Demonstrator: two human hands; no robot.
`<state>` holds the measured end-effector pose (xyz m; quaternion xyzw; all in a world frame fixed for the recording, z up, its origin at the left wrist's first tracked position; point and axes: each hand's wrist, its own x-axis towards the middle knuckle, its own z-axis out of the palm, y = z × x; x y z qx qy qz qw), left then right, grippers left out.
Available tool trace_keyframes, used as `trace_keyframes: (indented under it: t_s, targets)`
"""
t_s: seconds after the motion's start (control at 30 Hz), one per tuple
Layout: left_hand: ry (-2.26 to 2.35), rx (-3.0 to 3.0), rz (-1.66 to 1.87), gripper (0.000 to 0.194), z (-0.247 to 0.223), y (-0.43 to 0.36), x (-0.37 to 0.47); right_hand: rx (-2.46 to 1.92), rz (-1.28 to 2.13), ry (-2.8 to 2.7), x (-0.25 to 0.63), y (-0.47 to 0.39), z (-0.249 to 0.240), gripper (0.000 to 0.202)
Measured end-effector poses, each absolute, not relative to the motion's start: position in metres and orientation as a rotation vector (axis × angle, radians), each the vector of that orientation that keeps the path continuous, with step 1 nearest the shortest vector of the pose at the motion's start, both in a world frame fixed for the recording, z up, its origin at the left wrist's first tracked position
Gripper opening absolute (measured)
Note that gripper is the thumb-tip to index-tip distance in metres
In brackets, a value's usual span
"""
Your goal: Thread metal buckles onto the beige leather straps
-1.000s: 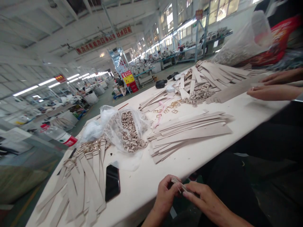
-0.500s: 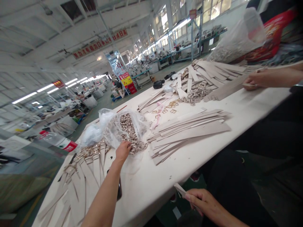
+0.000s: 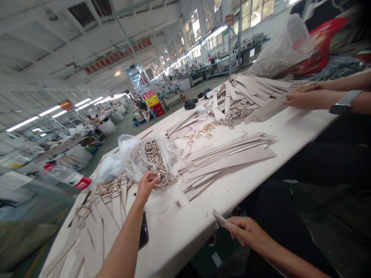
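Observation:
My left hand (image 3: pixel 147 186) is at the near edge of a pile of small beige loops (image 3: pixel 153 154) that spills from a clear plastic bag (image 3: pixel 135 156). Its fingers are curled together, and whatever is between them is too small to make out. Past the table's front edge, my right hand (image 3: pixel 242 229) is closed on a beige strap (image 3: pixel 219 218), whose end points up and left. A small beige loop (image 3: pixel 177 203) lies apart on the table. Flat beige strips (image 3: pixel 228 162) are stacked to the right of the loops.
Straps with gold buckles (image 3: pixel 100 220) cover the table's left side, beside a dark phone (image 3: pixel 143 231). Loose gold buckles (image 3: pixel 208 131) and more straps (image 3: pixel 255 90) lie farther back. A co-worker's hands (image 3: pixel 301 96) are at the right. A large plastic bottle (image 3: pixel 68 175) is at far left.
My left hand has lifted slightly off the loops. A loose loop now lies on the table to its right. The co-worker's hands have moved left, with a second forearm now showing.

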<state>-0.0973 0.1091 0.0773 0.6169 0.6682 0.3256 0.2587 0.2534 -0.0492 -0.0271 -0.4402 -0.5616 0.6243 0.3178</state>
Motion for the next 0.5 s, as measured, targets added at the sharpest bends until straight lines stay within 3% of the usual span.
trace_keyframes:
  t_s: [0.1, 0.23, 0.5]
  targets:
    - [1.551, 1.475, 0.948, 0.062, 0.076, 0.089, -0.066, -1.140, 1.384, -1.635, 0.258, -0.029, 0.009, 0.045]
    - [1.252, 1.047, 0.998, 0.054, 0.067, 0.063, -0.024, -1.115, 0.985, -1.831, 0.247, 0.000, 0.050, 0.031]
    - [1.005, 0.973, 0.921, 0.043, 0.061, 0.035, 0.016, -1.136, 0.786, -1.993, 0.224, 0.011, 0.053, 0.027]
